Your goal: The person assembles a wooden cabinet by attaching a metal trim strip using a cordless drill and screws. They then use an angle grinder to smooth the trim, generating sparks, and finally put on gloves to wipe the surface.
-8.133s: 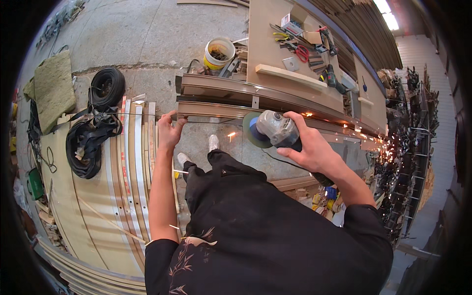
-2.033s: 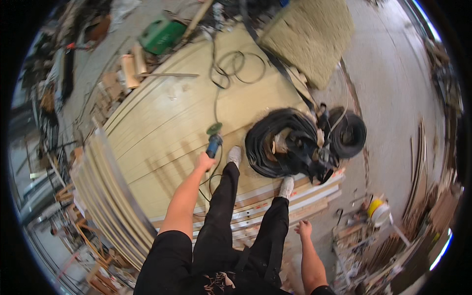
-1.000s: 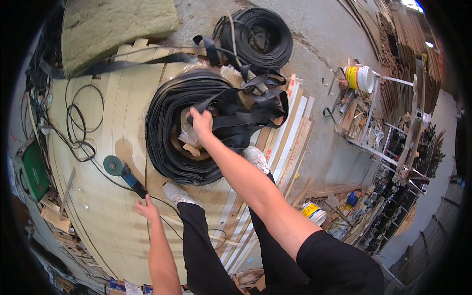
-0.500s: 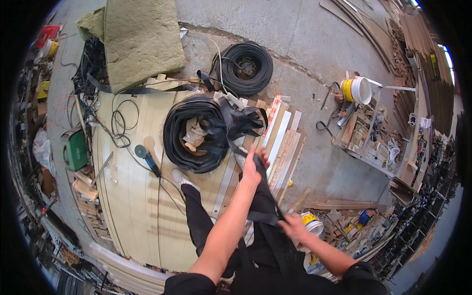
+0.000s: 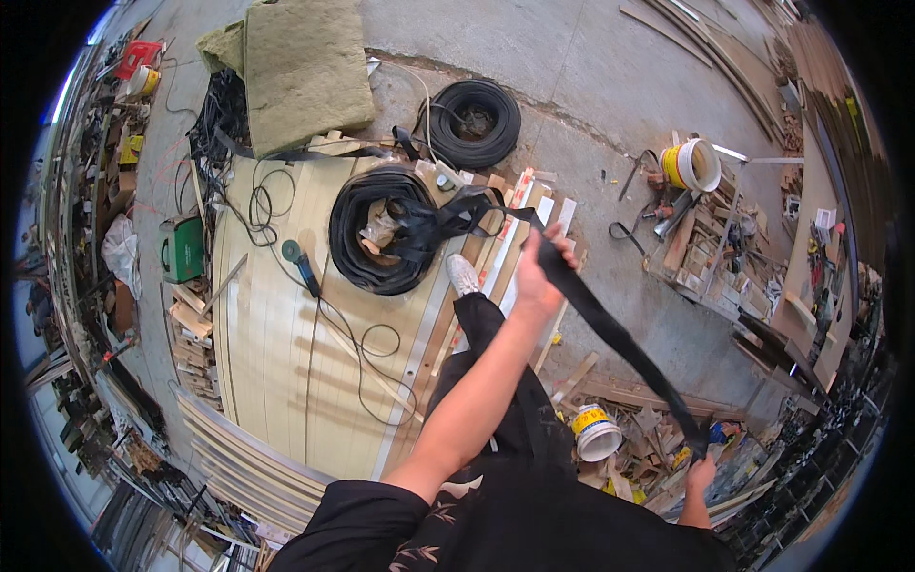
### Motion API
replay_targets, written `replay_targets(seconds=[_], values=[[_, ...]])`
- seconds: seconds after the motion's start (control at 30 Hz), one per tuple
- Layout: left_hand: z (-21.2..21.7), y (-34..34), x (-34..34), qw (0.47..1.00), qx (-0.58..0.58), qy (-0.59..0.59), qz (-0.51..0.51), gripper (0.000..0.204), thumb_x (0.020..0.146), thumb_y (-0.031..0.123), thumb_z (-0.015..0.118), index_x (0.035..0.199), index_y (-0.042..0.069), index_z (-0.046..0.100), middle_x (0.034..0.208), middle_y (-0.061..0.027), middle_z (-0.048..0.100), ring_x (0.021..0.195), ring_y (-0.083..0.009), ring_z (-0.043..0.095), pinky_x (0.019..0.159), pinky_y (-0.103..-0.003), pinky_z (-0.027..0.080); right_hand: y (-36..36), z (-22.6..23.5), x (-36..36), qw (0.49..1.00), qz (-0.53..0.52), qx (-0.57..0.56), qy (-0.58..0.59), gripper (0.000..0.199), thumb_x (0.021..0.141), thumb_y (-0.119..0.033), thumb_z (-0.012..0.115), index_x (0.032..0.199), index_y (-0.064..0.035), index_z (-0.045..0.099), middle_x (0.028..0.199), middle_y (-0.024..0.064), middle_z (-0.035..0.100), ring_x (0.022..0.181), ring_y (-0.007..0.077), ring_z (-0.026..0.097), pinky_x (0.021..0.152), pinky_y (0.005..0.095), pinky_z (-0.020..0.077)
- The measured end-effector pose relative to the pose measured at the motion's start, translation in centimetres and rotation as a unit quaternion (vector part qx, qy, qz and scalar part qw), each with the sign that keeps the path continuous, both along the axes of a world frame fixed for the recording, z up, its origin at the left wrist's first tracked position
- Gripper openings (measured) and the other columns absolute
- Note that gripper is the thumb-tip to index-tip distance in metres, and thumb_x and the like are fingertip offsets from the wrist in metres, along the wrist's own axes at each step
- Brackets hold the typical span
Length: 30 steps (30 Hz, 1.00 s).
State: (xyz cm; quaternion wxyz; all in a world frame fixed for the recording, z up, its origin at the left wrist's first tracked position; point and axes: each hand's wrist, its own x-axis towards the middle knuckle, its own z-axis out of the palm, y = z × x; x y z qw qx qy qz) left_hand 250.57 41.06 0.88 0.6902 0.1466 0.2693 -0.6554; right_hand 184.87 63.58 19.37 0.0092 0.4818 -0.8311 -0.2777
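Head view shows you mid-pull, drawing the black strap (image 5: 610,329) off the big black coil (image 5: 381,229): left hand (image 5: 543,272) fingers wrapped around it beside the coil, right hand (image 5: 701,474) gripping its far end; next, feed more length hand over hand.

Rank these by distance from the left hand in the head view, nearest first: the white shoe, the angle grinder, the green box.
From the left hand:
1. White shoe, just to its left.
2. Angle grinder, farther left on the pale panels.
3. Green box, farthest, at the panels' left edge.
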Motion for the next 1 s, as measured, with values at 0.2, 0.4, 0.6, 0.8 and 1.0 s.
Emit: replay_targets(seconds=[0.2,0.4,0.6,0.8,1.0], values=[[21.8,6.4,-21.0,0.921,-0.266,-0.15,-0.24,0.07,0.113,0.062,0.046,0.108,-0.003,0.072,0.079,-0.0107,0.075,0.07,-0.0186,0.072,0.07,-0.034,0.058,1.2,-5.2,-13.1,0.856,-0.258,-0.308,-0.325,0.037,0.104,-0.022,0.064,0.128,0.0049,0.071,0.11,0.0103,0.075,0.098,0.0242,0.067,0.092,0.0411,0.0518],[32.1,16.2,-31.6,0.691,-0.516,-0.423,-0.278,0.047,0.112,0.039,0.052,0.095,0.004,0.079,0.073,-0.0065,0.078,0.074,-0.0202,0.077,0.073,-0.038,0.06,4.4,-3.4,-7.8,0.725,-0.324,-0.211,-0.57,0.029,0.103,-0.017,0.063,0.12,0.0055,0.072,0.106,0.0094,0.076,0.089,0.0211,0.072,0.078,0.0408,0.0581],[27.9,15.2,-29.4,0.575,-0.406,-0.63,-0.328,0.036,0.106,0.017,0.054,0.138,0.009,0.065,0.107,-0.0053,0.081,0.097,-0.0197,0.079,0.09,-0.034,0.062,-0.1,-5.6,-6.1,0.758,-0.234,-0.066,-0.605,0.022,0.1,-0.012,0.063,0.113,0.0034,0.072,0.087,0.0113,0.074,0.078,0.0206,0.075,0.063,0.0463,0.0599],[12.0,15.0,-22.0,0.266,0.036,-0.904,-0.332,0.056,0.093,0.047,0.082,0.119,-0.002,0.072,0.096,-0.021,0.079,0.087,-0.0402,0.076,0.083,-0.051,0.059,-3.8,-2.9,-4.2,0.888,0.099,0.058,-0.445,0.02,0.086,-0.022,0.072,0.094,-0.0048,0.079,0.09,0.0219,0.077,0.088,0.0427,0.075,0.081,0.0541,0.0591],[10.5,17.6,-47.9,0.246,-0.463,-0.778,-0.346,0.106,0.069,0.038,0.1,0.157,0.007,0.05,0.147,-0.0192,0.061,0.141,-0.0422,0.052,0.12,-0.051,0.036,-5.6,-5.7,-5.0,0.805,0.225,0.055,-0.546,0.022,0.083,-0.026,0.076,0.094,-0.0072,0.081,0.086,0.0203,0.077,0.081,0.042,0.074,0.075,0.0529,0.0582]])
